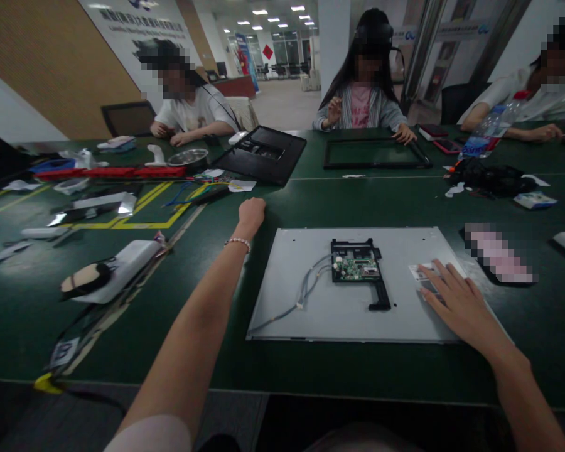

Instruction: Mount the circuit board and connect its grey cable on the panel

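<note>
A flat grey metal display panel (292, 282) lies back side up on the green table in front of me. Near its middle is a black bracket (381, 295) holding a green circuit board (355, 269). Grey cables (306, 285) run from the board to the panel's lower left. My right hand (456, 298) rests flat on the panel's right side, fingers spread, partly over a printed label (419, 271). Beyond the panel's upper left corner, my left hand (252, 215) is closed in a fist at the table; whatever it may hold is hidden.
A pink phone (499, 254) lies right of the panel. Farther off are a black back cover (268, 150), a black frame (376, 164) under a co-worker's hand, and a water bottle (487, 132). A white power strip (127, 267) lies left. Three people sit opposite.
</note>
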`<state>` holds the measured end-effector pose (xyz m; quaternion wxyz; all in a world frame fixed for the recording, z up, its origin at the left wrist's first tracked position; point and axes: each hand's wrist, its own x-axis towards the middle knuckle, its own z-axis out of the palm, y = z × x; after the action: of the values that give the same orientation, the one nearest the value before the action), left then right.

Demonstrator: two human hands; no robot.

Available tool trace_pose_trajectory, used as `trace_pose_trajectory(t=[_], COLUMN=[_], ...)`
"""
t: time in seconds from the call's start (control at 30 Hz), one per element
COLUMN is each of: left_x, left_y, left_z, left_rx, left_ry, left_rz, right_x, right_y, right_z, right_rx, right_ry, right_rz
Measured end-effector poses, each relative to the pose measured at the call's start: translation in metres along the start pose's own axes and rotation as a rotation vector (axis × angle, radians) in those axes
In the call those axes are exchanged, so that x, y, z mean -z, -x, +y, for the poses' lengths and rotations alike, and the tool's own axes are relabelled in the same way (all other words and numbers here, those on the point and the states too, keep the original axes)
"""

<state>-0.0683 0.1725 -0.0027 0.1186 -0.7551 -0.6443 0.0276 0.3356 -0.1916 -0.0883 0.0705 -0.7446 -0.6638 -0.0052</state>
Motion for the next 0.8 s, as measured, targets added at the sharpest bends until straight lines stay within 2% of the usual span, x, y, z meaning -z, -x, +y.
trace_pose_trajectory(t=[0.2, 0.3, 0.4, 0.53, 0.63, 0.73, 0.8], left_x=[0.017, 0.029, 0.043, 0.063, 0.078, 0.085, 0.084], left_y=[0.027, 0.052, 0.084, 0.128, 0.152, 0.164, 0.166], left_z=[0.019, 0.040, 0.070, 0.117, 0.151, 0.176, 0.186], left_rx=[-0.063, -0.163, -0.325, -0.554, -0.656, -0.714, -0.721], left_ry=[0.030, 0.125, 0.322, 0.813, 1.182, 1.333, 1.348], left_rz=[0.054, 0.114, 0.166, 0.230, 0.217, 0.177, 0.162], right_x=[0.002, 0.004, 0.015, 0.045, 0.061, 0.061, 0.053], right_y=[0.001, -0.001, -0.009, -0.033, -0.055, -0.074, -0.081], right_z=[-0.002, -0.003, -0.009, -0.030, -0.051, -0.066, -0.070], right_rx=[-0.008, -0.018, -0.018, 0.066, 0.142, 0.169, 0.139], right_ry=[-0.005, -0.032, -0.112, -0.426, -0.732, -1.090, -1.224], right_rz=[0.011, -0.002, -0.001, -0.010, -0.024, 0.026, 0.059])
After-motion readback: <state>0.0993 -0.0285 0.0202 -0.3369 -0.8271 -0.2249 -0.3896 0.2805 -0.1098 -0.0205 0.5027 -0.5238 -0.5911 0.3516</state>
